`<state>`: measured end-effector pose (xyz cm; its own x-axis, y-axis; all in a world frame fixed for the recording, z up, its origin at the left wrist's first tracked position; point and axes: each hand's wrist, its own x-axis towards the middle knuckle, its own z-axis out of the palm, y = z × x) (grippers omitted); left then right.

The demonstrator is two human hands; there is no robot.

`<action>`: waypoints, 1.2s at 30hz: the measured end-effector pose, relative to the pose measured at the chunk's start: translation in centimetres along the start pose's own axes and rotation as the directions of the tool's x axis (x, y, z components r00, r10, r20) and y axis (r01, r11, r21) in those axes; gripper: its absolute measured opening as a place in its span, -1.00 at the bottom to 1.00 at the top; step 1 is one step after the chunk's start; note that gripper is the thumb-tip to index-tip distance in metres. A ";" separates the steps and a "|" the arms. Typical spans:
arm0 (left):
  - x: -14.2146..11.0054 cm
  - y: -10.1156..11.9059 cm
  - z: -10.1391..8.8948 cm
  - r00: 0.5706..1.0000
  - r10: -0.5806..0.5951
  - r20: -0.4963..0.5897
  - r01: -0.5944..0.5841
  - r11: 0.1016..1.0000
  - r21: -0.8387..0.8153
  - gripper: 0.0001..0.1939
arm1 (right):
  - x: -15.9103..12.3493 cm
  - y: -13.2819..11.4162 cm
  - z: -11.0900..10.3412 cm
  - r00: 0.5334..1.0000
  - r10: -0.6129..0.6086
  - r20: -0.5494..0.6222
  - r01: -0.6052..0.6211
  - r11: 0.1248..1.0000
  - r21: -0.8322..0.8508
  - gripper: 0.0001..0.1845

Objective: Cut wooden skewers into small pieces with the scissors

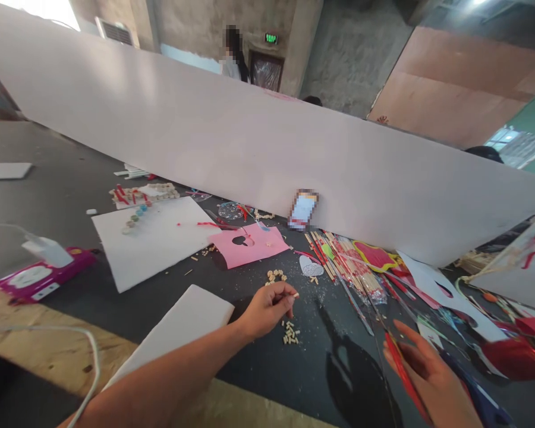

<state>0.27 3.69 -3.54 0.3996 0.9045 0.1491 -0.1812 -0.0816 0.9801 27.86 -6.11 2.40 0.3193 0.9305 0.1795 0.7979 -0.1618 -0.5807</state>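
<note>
My left hand [270, 306] is pinched closed on a small pale piece of wooden stick [296, 295], held above the dark table. Just below it lies a pile of short cut stick pieces [290, 333], and a group of pale pieces [276, 276] sits beyond. At the lower right, my right hand [428, 371] is wrapped round a red-handled tool [399, 359] with a thin dark front end; its exact kind is hard to make out. The tool and hand cast a shadow [352, 368] on the table between my hands.
A phone [303, 209] leans against the long white board [249, 148]. Wooden sticks [339, 261], a pink sheet [249, 245] and a white heart cutout [311, 266] lie ahead. White panels [151, 244] and a purple power strip [44, 274] are left; a red container [517, 351] stands right.
</note>
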 end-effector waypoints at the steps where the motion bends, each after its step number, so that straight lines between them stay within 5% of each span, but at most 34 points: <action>1: 0.0 0.1 0.0 1.000 -0.005 -0.004 0.005 1.000 -0.018 -0.72 | 0.1 -0.6 0.7 0.998 0.005 0.068 -0.010 0.997 0.078 -0.28; 6: -0.1 0.6 0.1 0.994 -0.106 -0.017 0.104 0.990 -0.092 -0.70 | 0.2 -3.5 3.7 0.973 -0.094 0.209 0.080 0.994 0.078 -0.03; 11: -0.1 0.6 0.3 0.983 -0.185 0.008 0.184 0.969 -0.166 -0.71 | -0.1 -5.0 5.5 0.912 -0.259 0.318 0.285 0.958 -0.036 -0.35; 14: 0.0 0.6 0.1 0.981 -0.192 0.005 0.190 0.966 -0.177 -0.73 | 0.1 -4.1 6.1 0.921 -0.271 0.280 0.317 0.939 -0.135 -0.55; 21: 0.2 0.8 -0.4 0.964 -0.245 -0.103 0.211 0.942 -0.262 -0.73 | 1.6 0.8 5.7 0.940 -0.269 0.212 0.340 0.801 -0.492 -0.50; 26: 0.2 0.7 -0.3 0.962 -0.258 -0.090 0.225 0.936 -0.270 -0.76 | 1.4 -0.4 4.5 0.889 -0.334 0.313 0.457 0.683 -0.569 -0.62; 31: 0.1 0.6 -0.2 0.960 -0.265 -0.093 0.228 0.928 -0.294 -0.78 | 1.0 -5.8 6.5 0.780 -0.469 0.414 0.608 0.724 -0.325 -0.78; 36: 0.2 0.6 -0.4 0.964 -0.251 -0.085 0.214 0.926 -0.310 -0.77 | 0.4 -8.1 9.0 0.708 -0.440 0.552 0.569 0.818 -0.078 -0.83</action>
<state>-0.09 3.96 -2.99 0.3540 0.9283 -0.1134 -0.3612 0.2475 0.8990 16.91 -1.43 0.07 -0.4070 0.9117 -0.0554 0.8747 0.3716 -0.3111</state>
